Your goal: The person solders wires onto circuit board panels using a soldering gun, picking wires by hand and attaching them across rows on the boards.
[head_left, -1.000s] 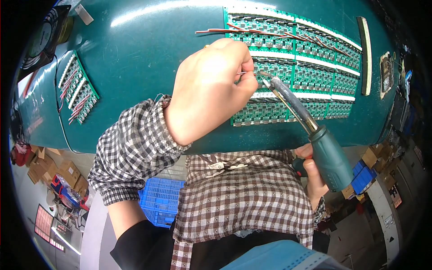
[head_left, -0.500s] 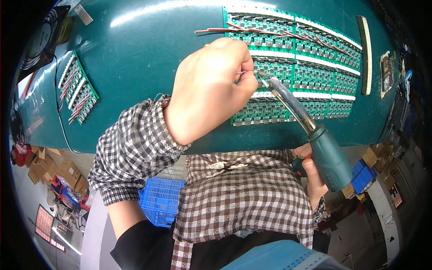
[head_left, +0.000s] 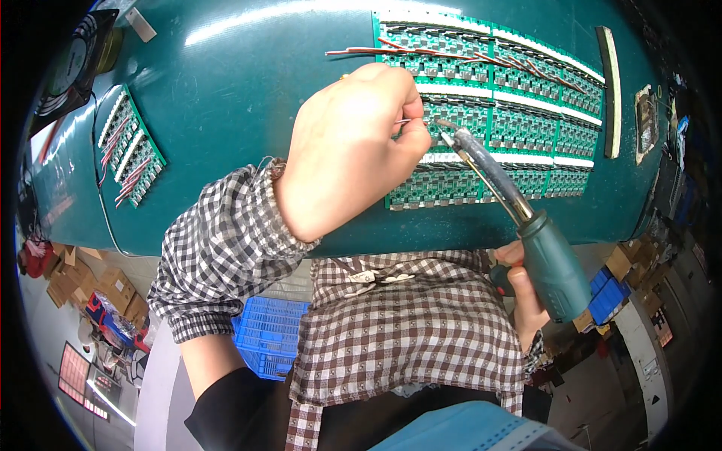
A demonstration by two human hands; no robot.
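My left hand (head_left: 353,143) is closed in a pinch over the circuit boards. Between its thumb and forefinger a short piece of thin wire (head_left: 404,121) shows; most of it is hidden by the fingers. My right hand (head_left: 526,292) grips a green-handled soldering gun (head_left: 555,263), with the grip partly hidden. The gun's metal barrel points up and left, its dark tip close beside my left fingertips. Below the tip spread the green circuit boards (head_left: 519,135), joined in panels with white strips. Red, white and dark wires (head_left: 436,52) lie across their upper rows.
A smaller board panel with red and white wires (head_left: 129,150) sits at the left, near a black fan (head_left: 75,64). A long pale-faced bar (head_left: 611,92) and a worn holder (head_left: 645,124) lie at the right. Below the table stands a blue crate (head_left: 271,334).
The soldering gun has shifted very slightly right and down, so its tip is a little farther from my left fingertips. My left hand has stayed nearly still.
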